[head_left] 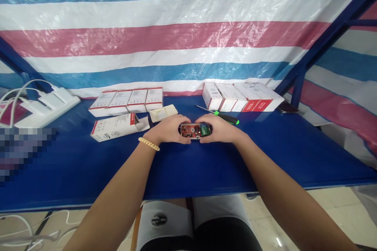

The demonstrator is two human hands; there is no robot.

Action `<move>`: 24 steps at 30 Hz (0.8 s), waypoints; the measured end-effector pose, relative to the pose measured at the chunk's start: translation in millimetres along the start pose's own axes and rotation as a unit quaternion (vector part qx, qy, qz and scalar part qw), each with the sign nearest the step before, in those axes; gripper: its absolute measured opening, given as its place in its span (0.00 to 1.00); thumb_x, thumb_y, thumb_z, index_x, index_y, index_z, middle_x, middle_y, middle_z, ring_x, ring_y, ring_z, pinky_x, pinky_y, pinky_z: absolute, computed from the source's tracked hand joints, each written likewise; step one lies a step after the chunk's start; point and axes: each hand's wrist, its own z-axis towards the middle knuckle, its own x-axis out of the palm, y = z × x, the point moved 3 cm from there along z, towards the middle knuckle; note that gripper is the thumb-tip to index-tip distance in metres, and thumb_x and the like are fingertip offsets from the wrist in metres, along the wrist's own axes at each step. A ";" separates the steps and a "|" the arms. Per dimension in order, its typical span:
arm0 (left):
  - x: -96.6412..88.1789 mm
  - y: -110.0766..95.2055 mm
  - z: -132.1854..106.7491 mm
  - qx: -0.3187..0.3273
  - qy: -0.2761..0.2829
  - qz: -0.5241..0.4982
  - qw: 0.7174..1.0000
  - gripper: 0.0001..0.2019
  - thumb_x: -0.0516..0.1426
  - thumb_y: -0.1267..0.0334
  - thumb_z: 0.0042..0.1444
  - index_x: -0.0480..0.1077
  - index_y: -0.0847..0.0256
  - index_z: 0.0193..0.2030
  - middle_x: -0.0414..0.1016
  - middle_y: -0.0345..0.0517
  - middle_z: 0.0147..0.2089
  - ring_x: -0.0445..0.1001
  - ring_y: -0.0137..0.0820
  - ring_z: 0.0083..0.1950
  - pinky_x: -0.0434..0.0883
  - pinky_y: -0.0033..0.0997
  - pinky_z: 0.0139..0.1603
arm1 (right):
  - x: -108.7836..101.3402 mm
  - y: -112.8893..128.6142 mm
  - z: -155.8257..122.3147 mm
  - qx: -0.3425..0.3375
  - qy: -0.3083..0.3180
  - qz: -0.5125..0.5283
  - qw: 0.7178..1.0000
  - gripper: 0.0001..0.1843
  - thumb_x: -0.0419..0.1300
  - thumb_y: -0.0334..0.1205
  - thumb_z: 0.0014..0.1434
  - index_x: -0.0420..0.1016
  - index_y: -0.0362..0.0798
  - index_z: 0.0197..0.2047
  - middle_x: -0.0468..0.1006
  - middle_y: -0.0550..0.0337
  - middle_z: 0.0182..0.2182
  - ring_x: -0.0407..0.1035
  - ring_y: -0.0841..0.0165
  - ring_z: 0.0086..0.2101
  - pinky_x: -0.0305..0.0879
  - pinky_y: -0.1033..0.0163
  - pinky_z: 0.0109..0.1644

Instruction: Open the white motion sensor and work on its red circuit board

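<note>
Between both hands is a small device with its red circuit board exposed and a green part at its right end. My left hand closes round the left end of it, a coiled cream band on that wrist. Gripping the right end is my right hand, thumb toward me. A cream plastic cover lies just behind my left hand. Behind my right hand rests a screwdriver with a green and black handle. An opened white box lies on its side to the left.
Several white and red boxes stand in a row at the back left, with another row of boxes at the back right. A white power strip with plugs and cables sits on the far left. The blue table backs onto a striped sheet.
</note>
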 end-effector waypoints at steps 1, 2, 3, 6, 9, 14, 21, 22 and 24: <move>1.0 -0.5 0.3 0.002 0.003 0.007 1.000 0.28 0.67 0.48 0.41 0.72 0.59 0.48 0.75 0.49 0.47 0.73 0.42 0.48 0.70 0.40 0.48 | -0.7 -0.9 -0.7 0.010 -0.001 -0.003 1.000 0.30 0.73 0.46 0.40 0.77 0.47 0.48 0.79 0.53 0.44 0.71 0.57 0.46 0.65 0.53 0.51; 2.0 -1.1 0.7 0.004 0.004 0.015 1.000 0.29 0.67 0.48 0.41 0.72 0.60 0.49 0.75 0.50 0.47 0.73 0.42 0.48 0.70 0.40 0.48 | -1.8 -2.3 -1.7 0.021 -0.004 -0.006 1.000 0.32 0.74 0.47 0.38 0.77 0.46 0.48 0.79 0.53 0.45 0.70 0.56 0.47 0.65 0.52 0.52; 2.9 -1.7 1.2 0.005 0.003 0.024 1.000 0.30 0.67 0.47 0.42 0.72 0.61 0.49 0.74 0.50 0.47 0.73 0.42 0.48 0.69 0.40 0.49 | -3.4 -4.1 -3.1 0.032 -0.008 -0.009 0.999 0.35 0.75 0.48 0.37 0.77 0.46 0.49 0.78 0.52 0.46 0.69 0.55 0.49 0.65 0.52 0.53; 5.6 -3.5 3.2 0.002 -0.003 0.052 0.999 0.29 0.65 0.46 0.43 0.72 0.62 0.49 0.74 0.51 0.46 0.73 0.43 0.47 0.69 0.40 0.48 | -8.3 -10.2 -7.6 0.057 -0.005 -0.015 0.998 0.36 0.76 0.48 0.35 0.78 0.47 0.50 0.77 0.52 0.47 0.69 0.54 0.50 0.65 0.51 0.55; 7.2 -4.9 5.0 -0.004 -0.010 0.072 0.997 0.24 0.65 0.48 0.42 0.74 0.61 0.43 0.74 0.49 0.41 0.73 0.41 0.44 0.69 0.39 0.46 | -11.4 -13.2 -9.1 0.049 -0.002 -0.008 0.999 0.31 0.75 0.46 0.36 0.80 0.48 0.46 0.78 0.53 0.46 0.72 0.56 0.46 0.66 0.52 0.53; 8.0 -4.2 5.7 -0.029 -0.023 0.069 0.997 0.23 0.65 0.48 0.40 0.76 0.61 0.41 0.73 0.46 0.37 0.73 0.39 0.40 0.69 0.37 0.41 | -12.2 -7.6 -7.3 0.035 -0.026 -0.008 0.999 0.26 0.75 0.41 0.37 0.78 0.47 0.42 0.78 0.54 0.43 0.72 0.58 0.43 0.67 0.55 0.48; 9.2 -2.2 5.1 -0.041 -0.043 0.068 0.996 0.23 0.65 0.48 0.41 0.77 0.61 0.41 0.73 0.45 0.37 0.73 0.37 0.39 0.68 0.36 0.39 | -10.9 -6.5 -9.1 0.056 -0.063 0.073 0.994 0.24 0.71 0.40 0.41 0.72 0.47 0.43 0.77 0.57 0.39 0.71 0.64 0.38 0.66 0.60 0.40; 9.3 -1.8 5.2 -0.042 -0.047 0.071 0.995 0.23 0.65 0.47 0.41 0.76 0.61 0.41 0.74 0.46 0.38 0.73 0.38 0.39 0.69 0.36 0.39 | -10.6 -7.4 -9.2 0.054 -0.069 0.113 0.990 0.22 0.70 0.41 0.44 0.72 0.47 0.43 0.77 0.57 0.38 0.71 0.65 0.37 0.66 0.61 0.39; 9.5 -1.0 5.6 -0.041 -0.047 0.075 0.995 0.24 0.65 0.47 0.42 0.76 0.62 0.42 0.74 0.47 0.39 0.73 0.40 0.41 0.69 0.37 0.41 | -11.7 -9.4 -9.4 0.056 -0.099 0.198 0.974 0.19 0.69 0.42 0.46 0.72 0.47 0.42 0.76 0.58 0.35 0.71 0.66 0.36 0.66 0.62 0.38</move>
